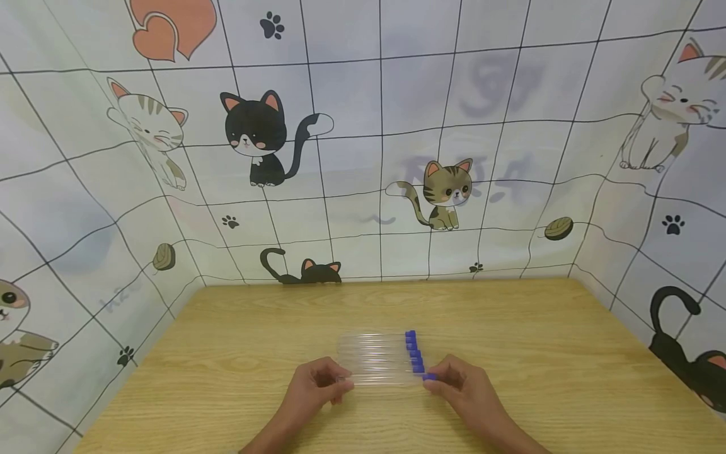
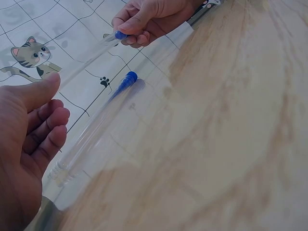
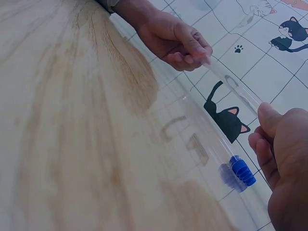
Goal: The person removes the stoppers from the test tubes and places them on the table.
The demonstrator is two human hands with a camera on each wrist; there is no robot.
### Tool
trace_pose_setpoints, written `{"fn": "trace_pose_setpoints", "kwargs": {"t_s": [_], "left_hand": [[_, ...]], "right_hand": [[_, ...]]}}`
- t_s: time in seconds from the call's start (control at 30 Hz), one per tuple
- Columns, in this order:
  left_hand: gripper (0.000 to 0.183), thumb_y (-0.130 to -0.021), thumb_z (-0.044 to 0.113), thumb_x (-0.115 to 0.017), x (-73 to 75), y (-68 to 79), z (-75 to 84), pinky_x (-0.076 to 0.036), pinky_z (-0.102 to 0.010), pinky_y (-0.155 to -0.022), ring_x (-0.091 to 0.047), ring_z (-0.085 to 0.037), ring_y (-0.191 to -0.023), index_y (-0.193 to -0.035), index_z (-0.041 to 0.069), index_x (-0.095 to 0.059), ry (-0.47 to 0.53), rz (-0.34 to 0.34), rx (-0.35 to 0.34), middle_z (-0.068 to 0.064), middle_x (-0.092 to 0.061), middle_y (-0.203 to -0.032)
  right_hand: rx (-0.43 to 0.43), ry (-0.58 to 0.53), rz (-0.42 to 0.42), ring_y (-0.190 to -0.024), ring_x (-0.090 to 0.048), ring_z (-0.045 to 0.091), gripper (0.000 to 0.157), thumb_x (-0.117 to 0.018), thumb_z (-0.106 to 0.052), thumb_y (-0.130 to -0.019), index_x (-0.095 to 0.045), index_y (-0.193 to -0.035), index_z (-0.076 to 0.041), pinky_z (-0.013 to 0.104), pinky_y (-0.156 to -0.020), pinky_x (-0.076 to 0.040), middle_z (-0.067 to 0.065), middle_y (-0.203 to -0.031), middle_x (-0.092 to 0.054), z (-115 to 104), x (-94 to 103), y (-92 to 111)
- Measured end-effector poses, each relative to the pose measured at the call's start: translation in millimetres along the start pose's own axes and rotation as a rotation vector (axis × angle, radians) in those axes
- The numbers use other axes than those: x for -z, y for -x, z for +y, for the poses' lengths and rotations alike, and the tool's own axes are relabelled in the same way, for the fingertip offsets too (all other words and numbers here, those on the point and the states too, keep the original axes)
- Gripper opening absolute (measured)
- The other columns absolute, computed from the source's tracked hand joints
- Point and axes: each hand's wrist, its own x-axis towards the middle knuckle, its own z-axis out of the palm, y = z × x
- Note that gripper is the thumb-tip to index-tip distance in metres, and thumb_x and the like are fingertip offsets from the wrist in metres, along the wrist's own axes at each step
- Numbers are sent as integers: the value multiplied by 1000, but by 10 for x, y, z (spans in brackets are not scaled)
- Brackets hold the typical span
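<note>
Between my two hands, a clear test tube (image 1: 386,380) with a blue cap (image 1: 429,377) is held crosswise. My left hand (image 1: 317,383) pinches its uncapped end between thumb and fingers. At the other end, my right hand (image 1: 464,386) pinches the tube at its cap. The left wrist view shows the tube (image 2: 91,58) raised over the table. Just beyond it, several more clear test tubes (image 1: 374,353) lie side by side, their blue caps (image 1: 415,354) all pointing right. In the right wrist view, my right thumb and fingers hide the held cap.
The tubes lie on a light wood-grain table (image 1: 227,353). A white cloth (image 1: 351,164) with a grid and cartoon cats hangs behind the table and along its left and right sides.
</note>
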Motion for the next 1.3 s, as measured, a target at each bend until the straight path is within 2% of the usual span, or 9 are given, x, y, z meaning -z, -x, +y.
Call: {"fn": "trace_pose_setpoints", "kwargs": {"t_s": [0.3,0.47,0.7,0.97,1.07,1.23,1.3], "left_hand": [[27,-86,18,-73,5,3,1,-52,-25,-58,-58,-10,-61,-98,-4,-65,7,-31,-19,-4,-67,-80],[21,-86,18,-72,-6,0,-9,-52,-27,-56,-58,-11,-60,-97,0,-66,-9,-8,-40,-8,-66,-78],[20,-86,17,-72,-20,-3,13,-52,-28,-57,-58,-14,-60,-98,3,-67,-47,36,-45,-11,-63,-77],[15,-87,9,-70,-21,-11,29,-53,-29,-59,-60,-17,-63,-99,3,-66,-76,63,9,-11,-64,-79],[13,-87,5,-69,-29,-2,76,-53,-30,-60,-61,-18,-63,-99,2,-66,-83,65,24,-13,-64,-78],[13,-87,5,-68,-57,39,229,-53,-28,-59,-60,-17,-62,-98,-1,-65,-83,56,4,-13,-63,-76],[13,-87,5,-68,-53,35,206,-52,-27,-59,-59,-16,-61,-98,-1,-65,-82,47,7,-15,-62,-76]], "right_hand": [[16,1,1,-88,-67,15,17,-72,-24,-86,-63,-92,-11,27,-78,-53,-1,-91,-69,-16,3,0],[77,-23,-31,-83,-66,15,14,-70,-18,-87,-62,-92,-7,26,-79,-53,0,-88,-67,-20,0,-7],[97,-83,-104,-80,-65,15,12,-69,-13,-88,-63,-94,-4,29,-74,-54,6,-89,-66,-10,0,-2],[84,-87,-175,-81,-64,13,9,-66,-10,-90,-63,-97,-5,30,-70,-54,3,-91,-64,-20,19,2],[98,-98,-187,-81,-64,13,11,-67,-13,-90,-63,-97,-5,30,-70,-54,5,-91,-65,-13,24,6],[134,-104,-187,-79,-64,12,10,-66,-13,-90,-63,-97,-5,31,-69,-55,5,-89,-65,9,27,5],[146,-98,-174,-78,-63,13,10,-66,-13,-90,-63,-96,-6,31,-69,-55,5,-89,-65,15,25,4]]}}
